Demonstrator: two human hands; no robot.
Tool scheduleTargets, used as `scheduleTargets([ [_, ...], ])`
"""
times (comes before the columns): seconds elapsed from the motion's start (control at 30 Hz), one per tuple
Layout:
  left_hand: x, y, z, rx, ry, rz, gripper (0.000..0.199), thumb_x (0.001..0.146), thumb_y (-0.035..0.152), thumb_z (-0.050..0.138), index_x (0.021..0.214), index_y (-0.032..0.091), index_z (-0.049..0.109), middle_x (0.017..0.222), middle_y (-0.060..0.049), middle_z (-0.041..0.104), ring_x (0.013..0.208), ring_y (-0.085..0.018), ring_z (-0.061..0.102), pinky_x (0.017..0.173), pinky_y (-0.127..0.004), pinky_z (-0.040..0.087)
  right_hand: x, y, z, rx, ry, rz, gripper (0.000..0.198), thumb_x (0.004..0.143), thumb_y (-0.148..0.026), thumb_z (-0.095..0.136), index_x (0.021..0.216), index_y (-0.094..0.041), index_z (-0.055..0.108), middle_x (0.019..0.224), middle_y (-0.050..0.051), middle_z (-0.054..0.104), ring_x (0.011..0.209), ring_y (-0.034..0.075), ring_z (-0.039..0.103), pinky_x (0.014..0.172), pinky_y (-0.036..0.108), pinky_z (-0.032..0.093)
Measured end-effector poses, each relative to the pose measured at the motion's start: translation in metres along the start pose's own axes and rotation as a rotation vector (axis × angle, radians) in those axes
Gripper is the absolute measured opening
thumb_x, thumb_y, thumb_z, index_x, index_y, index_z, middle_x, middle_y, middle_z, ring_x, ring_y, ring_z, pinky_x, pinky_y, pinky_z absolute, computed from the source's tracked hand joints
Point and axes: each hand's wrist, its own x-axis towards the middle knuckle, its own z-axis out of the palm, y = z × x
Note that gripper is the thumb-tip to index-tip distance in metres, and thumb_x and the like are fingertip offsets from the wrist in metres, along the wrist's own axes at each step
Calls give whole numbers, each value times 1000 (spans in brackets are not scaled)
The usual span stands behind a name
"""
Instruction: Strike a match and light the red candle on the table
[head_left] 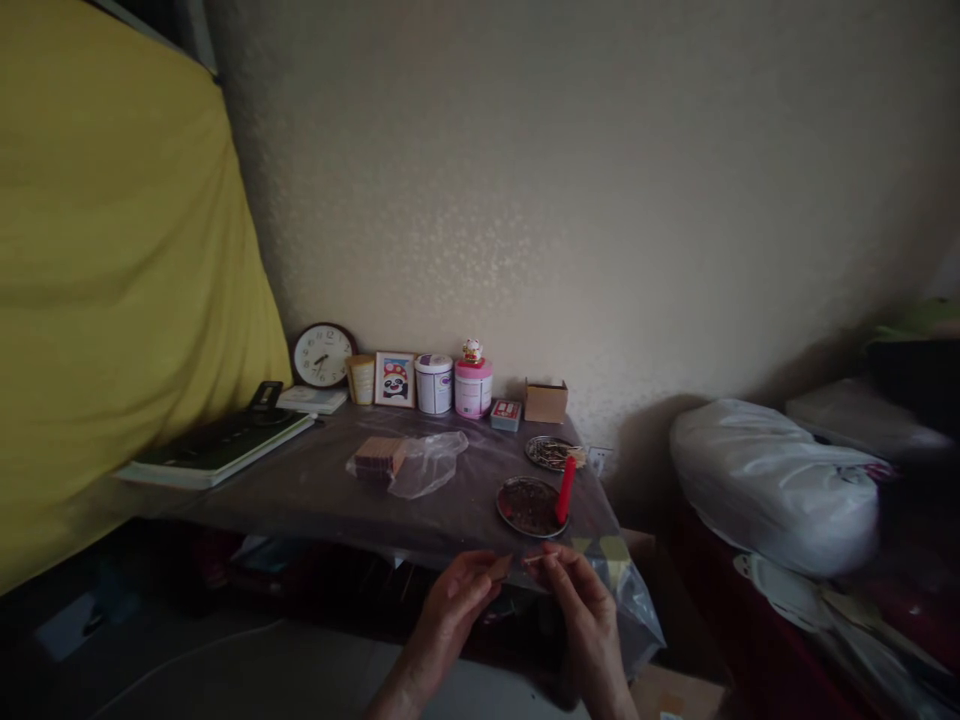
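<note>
Left hand point(456, 594): angled inward, fingers curled on a small, brown, cardboard-looking box point(500, 568).
Right hand point(581, 592): thumb and forefinger pinching a thin pale stick point(532, 559).
Box and stick: close together, by the dark plastic-covered table point(330, 515).

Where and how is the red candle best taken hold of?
Probably mid-shaft, pinched from the person's right: the red candle stands tall and slender near the right edge of the front tray, while the rear tray, with sticks, lies behind.
</note>
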Motion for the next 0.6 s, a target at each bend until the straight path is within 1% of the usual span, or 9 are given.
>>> scheduleTargets([
  [0.1,2,-1,0,-31,-2,3,26,75,27,63,99,19,62,107,-10,68,107,-25,56,95,-40,36,-3,1,1,-174,1,-122,23,78,-38,62,91,-19,64,84,4,71,79,18,66,74,25,52],
  [0.17,3,-2,0,-50,-12,11,26,74,27,63,99,18,62,107,-11,67,107,-26,56,96,-41,36,-5,2,1,-292,-22,-189,22,79,-38,59,90,-19,64,86,4,71,79,18,66,73,24,52],
  [0.27,3,-2,1,-39,-14,25,27,74,27,63,99,17,62,107,-11,67,107,-26,56,96,-42,35,-7,4,0,-447,-60,-272,22,81,-37,57,92,-19,64,89,5,71,82,18,67,74,24,52],
  [0.33,2,-2,1,-29,-8,29,26,74,27,64,98,17,63,106,-11,67,106,-26,56,96,-42,36,-7,3,-1,-529,-63,-316,22,82,-38,55,92,-20,64,90,5,71,82,18,68,75,23,52],
  [0.47,2,-1,2,-30,4,27,24,74,25,64,96,17,64,100,-9,68,100,-24,58,92,-39,39,-8,-1,0,-628,-51,-377,23,83,-40,53,89,-21,65,88,4,72,80,18,69,73,21,53],
  [0.6,2,-1,2,-45,31,27,22,74,23,64,95,18,64,100,-7,68,99,-22,58,90,-36,39,-10,-3,0,-682,-80,-408,24,84,-40,51,90,-22,66,88,4,72,80,18,69,73,21,54],
])
